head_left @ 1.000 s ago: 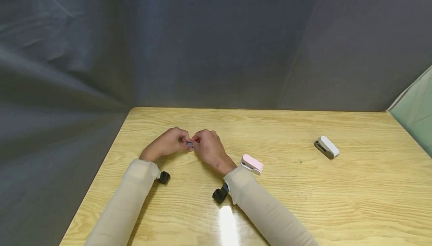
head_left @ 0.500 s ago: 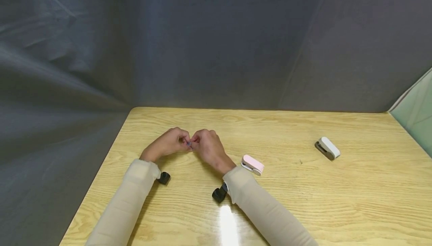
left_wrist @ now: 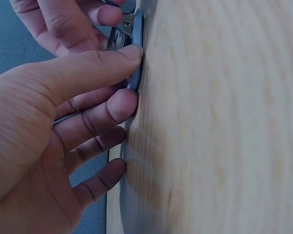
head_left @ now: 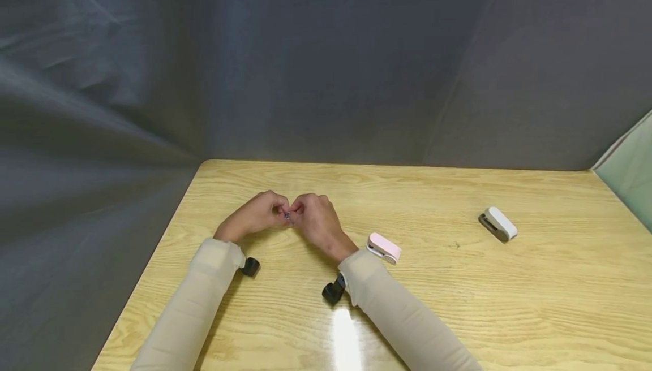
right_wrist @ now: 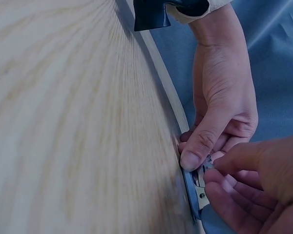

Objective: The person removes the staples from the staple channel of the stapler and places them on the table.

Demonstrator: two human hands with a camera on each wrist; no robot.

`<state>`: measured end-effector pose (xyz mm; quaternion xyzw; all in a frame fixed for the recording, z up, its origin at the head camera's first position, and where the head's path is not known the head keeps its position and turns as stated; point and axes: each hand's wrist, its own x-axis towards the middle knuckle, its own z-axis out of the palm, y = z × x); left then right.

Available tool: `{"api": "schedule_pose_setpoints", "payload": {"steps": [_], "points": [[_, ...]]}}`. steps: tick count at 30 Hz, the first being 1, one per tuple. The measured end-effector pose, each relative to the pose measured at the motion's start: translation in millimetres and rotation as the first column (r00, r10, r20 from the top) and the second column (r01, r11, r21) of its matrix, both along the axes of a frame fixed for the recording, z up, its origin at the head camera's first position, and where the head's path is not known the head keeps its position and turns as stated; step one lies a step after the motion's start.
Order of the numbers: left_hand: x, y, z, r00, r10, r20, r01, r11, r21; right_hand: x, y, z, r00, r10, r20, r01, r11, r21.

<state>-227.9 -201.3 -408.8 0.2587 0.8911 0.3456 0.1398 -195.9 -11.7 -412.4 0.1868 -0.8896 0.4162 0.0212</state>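
On a wooden tabletop (head_left: 458, 303), left hand (head_left: 254, 217) and right hand (head_left: 316, 221) together pinch a small metal stapler (left_wrist: 134, 53) at left.

I'm at a staged recording setup, prob. a lab or studio: grey cloth backdrop (head_left: 326, 60) draped round a bare wood-grain desk (head_left: 509, 303), two small staplers (head_left: 383, 247) on it.
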Motion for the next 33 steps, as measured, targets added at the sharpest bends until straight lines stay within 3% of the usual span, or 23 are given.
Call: {"api": "schedule_pose_setpoints", "payload": {"steps": [18, 33], "points": [[-0.2, 0.3, -0.4, 0.999, 0.006, 0.049, -0.007, 1.0, 0.013, 5.3, 21.2, 9.3, 0.999, 0.054, 0.003, -0.054, 0.996, -0.064], [0.2, -1.2, -1.3, 1.0, 0.01, 0.008, -0.01, 1.0, -0.003, 27.2, 30.8, 4.5, 0.979, 0.197, -0.048, -0.197, 0.98, 0.007]]}}
